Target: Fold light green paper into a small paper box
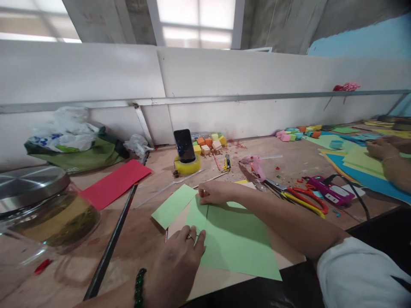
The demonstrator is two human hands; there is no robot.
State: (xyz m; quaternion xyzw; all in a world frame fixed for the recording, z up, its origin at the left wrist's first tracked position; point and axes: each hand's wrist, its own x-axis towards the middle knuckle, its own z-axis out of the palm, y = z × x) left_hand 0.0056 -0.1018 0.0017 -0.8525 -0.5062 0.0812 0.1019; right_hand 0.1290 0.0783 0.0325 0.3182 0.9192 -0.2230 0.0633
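Note:
A large light-green sheet of paper lies in front of me, with a thin dark line running down its upper left part. My left hand, wearing a ring and a green bead bracelet, rests with its fingers apart on the sheet's left edge. At the sheet's upper left corner, my right hand has its fingers pinched on the paper; the fingertips are partly hidden. A smaller green paper strip lies just left of that corner. Pale paper or board shows under the large sheet.
Behind stand a phone on a yellow tape roll, folded paper blocks and a pink glue gun. Scissors and a purple power strip lie right; a glass jar stands left. Another person's hands are far right.

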